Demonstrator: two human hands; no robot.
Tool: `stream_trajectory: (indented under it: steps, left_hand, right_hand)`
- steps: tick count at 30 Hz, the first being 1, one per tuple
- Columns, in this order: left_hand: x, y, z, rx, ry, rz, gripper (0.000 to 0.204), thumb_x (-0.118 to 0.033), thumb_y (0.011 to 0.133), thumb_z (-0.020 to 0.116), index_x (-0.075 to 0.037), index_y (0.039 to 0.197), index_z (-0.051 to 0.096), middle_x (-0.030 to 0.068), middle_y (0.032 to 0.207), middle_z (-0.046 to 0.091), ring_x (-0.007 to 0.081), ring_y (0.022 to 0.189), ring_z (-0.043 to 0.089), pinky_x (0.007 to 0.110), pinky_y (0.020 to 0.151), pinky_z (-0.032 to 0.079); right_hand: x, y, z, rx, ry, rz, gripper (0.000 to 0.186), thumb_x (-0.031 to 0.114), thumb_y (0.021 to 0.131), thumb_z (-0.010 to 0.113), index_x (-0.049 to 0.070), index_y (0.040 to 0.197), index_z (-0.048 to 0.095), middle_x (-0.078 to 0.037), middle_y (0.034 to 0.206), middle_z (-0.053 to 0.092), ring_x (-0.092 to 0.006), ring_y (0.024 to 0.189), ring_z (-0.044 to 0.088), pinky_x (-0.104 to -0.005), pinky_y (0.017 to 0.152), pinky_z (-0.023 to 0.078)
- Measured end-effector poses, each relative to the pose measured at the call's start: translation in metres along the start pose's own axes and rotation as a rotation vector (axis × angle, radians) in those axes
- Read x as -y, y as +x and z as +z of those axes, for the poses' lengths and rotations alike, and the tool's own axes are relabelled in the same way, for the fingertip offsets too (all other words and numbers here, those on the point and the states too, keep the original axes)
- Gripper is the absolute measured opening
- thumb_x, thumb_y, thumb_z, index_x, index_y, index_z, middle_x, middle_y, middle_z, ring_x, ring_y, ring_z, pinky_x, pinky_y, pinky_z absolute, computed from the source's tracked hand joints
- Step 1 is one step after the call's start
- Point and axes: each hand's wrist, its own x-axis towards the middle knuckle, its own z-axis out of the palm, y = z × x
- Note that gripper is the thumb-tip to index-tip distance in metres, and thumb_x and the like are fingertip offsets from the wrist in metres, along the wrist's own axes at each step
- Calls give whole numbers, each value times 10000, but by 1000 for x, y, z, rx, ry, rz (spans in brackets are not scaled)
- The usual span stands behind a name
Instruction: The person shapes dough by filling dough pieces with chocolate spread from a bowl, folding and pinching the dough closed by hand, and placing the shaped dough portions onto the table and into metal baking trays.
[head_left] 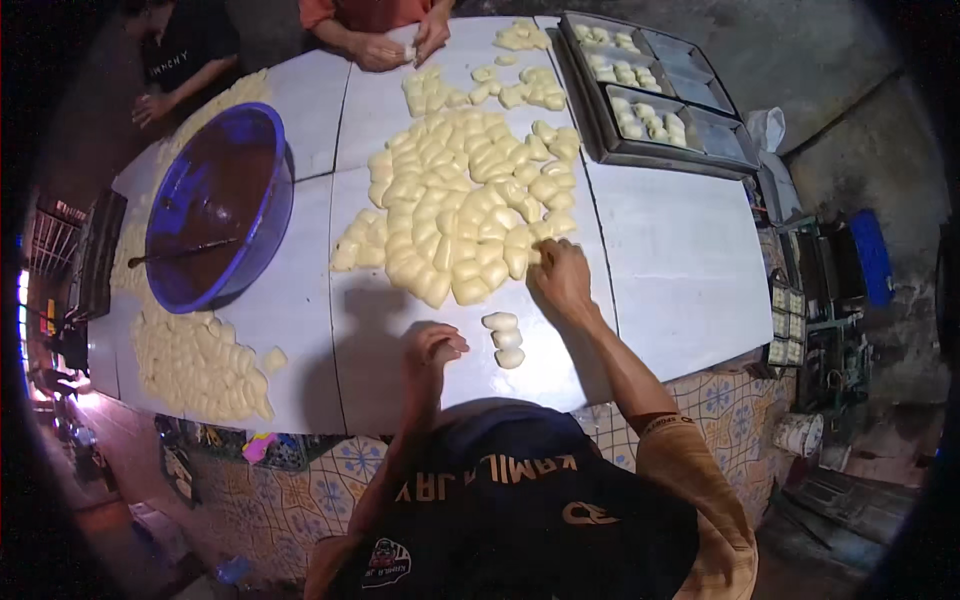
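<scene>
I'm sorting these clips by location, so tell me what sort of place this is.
Probably a small bakery or home food workshop. A white table carries a big heap of pale dough pieces, metal baking trays partly filled with them, and a blue basin of brown filling.

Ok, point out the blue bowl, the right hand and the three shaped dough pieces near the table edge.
blue bowl (268, 215): head view, on its right wall.
right hand (560, 275): head view, on the back of the hand.
three shaped dough pieces (506, 339): head view, on the middle piece.
</scene>
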Motion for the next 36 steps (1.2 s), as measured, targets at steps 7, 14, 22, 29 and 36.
stream_trajectory:
  steps: [7,14,22,29,36]
  left_hand:
    - [18,-7,-18,83,60,13,162,11,853,590,26,1010,552,100,876,616,182,870,619,298,795,498]
    - [-64,-21,62,618,417,313,898,-162,747,776,-57,1448,225,161,1414,372,300,1323,374,415,1061,359]
    - [-51,-18,25,509,410,51,167,-115,876,598,18,976,620,83,738,598,159,641,569,304,607,458]
    - [-28,-11,-18,179,657,149,241,-191,989,401,-16,1136,479,151,1053,591,270,1047,577,430,921,444]
    - [-37,-15,49,18,-680,54,360,-66,971,367,26,1319,354,233,1373,429,315,1242,458,398,1056,329]
  right_hand:
    - [-17,-88,-53,-240,665,160,183,-65,710,597,2,869,538,-82,1046,471,-140,828,537,-262,642,496]
    - [34,-111,-115,343,1248,134,199,-109,723,609,-42,909,583,-140,1082,553,-165,926,584,-276,688,542]
    - [17,-110,-155,-304,1291,121,111,-62,698,544,-1,789,524,-131,944,550,-133,775,515,-197,597,413]
    - [-55,-117,-87,-282,441,330,236,78,876,576,-9,1095,581,-120,1119,569,-229,1045,559,-327,872,490]
    - [114,-92,-38,157,929,-8,268,-10,853,587,-14,1119,618,-83,1039,555,-168,916,567,-243,690,478]
